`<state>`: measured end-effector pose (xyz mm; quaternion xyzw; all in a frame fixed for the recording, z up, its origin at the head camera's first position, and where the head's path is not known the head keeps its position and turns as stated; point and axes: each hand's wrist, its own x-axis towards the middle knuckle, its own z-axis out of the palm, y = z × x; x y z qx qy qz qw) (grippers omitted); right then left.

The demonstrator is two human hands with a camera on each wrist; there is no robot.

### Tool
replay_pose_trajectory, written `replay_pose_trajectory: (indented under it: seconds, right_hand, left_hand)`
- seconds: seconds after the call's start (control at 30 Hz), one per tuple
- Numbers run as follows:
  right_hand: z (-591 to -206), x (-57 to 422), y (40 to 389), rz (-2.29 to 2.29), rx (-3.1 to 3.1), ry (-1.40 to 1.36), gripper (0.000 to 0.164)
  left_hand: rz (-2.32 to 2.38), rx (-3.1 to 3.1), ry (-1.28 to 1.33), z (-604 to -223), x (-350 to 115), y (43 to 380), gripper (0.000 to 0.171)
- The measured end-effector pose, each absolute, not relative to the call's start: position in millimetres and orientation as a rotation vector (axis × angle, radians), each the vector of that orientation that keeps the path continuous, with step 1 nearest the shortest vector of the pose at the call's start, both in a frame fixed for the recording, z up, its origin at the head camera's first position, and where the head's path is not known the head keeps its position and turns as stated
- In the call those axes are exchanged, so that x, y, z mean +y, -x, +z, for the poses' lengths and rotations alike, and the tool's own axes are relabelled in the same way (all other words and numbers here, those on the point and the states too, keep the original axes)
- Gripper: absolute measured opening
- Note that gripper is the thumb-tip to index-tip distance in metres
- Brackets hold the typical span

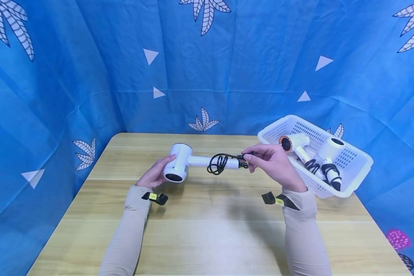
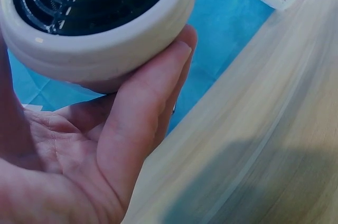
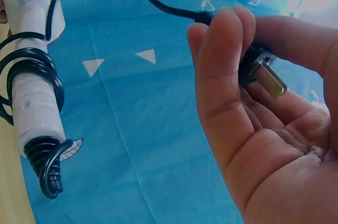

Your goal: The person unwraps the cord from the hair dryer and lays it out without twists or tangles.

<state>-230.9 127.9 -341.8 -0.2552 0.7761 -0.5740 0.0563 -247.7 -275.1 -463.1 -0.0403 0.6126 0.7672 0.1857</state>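
A white hair dryer (image 1: 181, 161) is held above the wooden table, its handle pointing right. My left hand (image 1: 155, 172) grips the barrel; in the left wrist view the dark grille (image 2: 95, 2) of the hair dryer faces the camera. Black cord (image 1: 218, 164) is coiled around the handle, and its loose end runs to my right hand (image 1: 274, 163). Between thumb and fingers the right hand pinches the black plug (image 3: 256, 65), whose metal prongs (image 3: 272, 80) stick out. The cord's ribbed sleeve (image 3: 45, 155) shows at the handle's end.
At the right back of the wooden table (image 1: 207, 230) stands a white perforated basket (image 1: 357, 168). Two more white hair dryers lie in it, one with a copper-coloured rim (image 1: 285, 143), the other (image 1: 331, 149) with black cord around its handle. Blue cloth (image 1: 262, 69) hangs behind and at the sides.
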Motion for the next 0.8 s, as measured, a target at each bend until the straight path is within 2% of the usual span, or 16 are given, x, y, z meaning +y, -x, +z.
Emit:
replay_pose_trajectory:
  seconds: [0.33, 0.8]
  right_hand:
    - [-348.8, 126.3, 237.9, -1.631, 2.277, 0.832, 0.017]
    - [-369.3, 120.4, 252.2, -1.428, 2.187, 0.818, 0.019]
  left_hand:
    - [2.179, 1.716, 0.110, -464.8, -275.6, 247.7, 0.048]
    - [2.188, 1.732, 0.115, -460.8, -279.3, 247.2, 0.056]
